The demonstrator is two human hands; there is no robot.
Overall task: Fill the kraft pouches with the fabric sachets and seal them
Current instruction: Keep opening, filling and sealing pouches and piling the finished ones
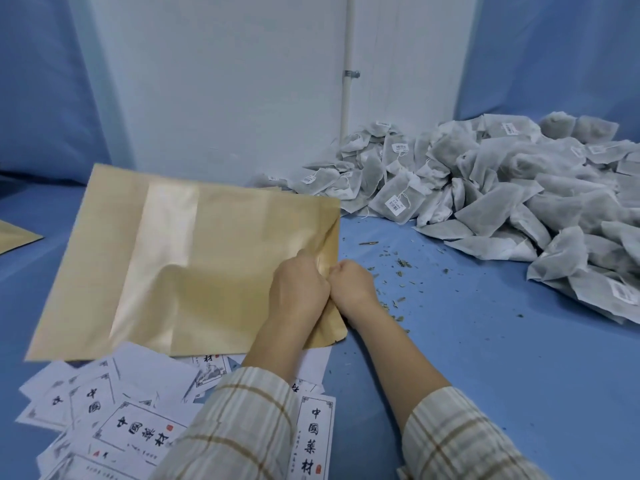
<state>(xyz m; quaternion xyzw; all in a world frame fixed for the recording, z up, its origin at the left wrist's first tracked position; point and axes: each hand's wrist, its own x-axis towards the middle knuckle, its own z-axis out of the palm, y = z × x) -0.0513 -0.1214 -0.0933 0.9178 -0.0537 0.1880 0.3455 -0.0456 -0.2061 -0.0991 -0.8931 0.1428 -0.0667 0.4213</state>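
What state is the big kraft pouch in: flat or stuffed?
Flat. The kraft pouch lies thin on the table, no bulge showing; both hands, left hand and right hand, pinch its right edge.

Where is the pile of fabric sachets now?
In the head view, the pile of fabric sachets lies on the blue table, at the right and far side, against the white wall.

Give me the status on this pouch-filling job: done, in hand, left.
Done: nothing visibly finished; no filled or sealed pouch shows. In hand: the left hand and right hand both pinch the right edge of one flat kraft pouch, apparently working at its mouth. Left: the whole pile of fabric sachets waits on the right, another pouch pokes in at the far left, and printed labels lie loose in front.
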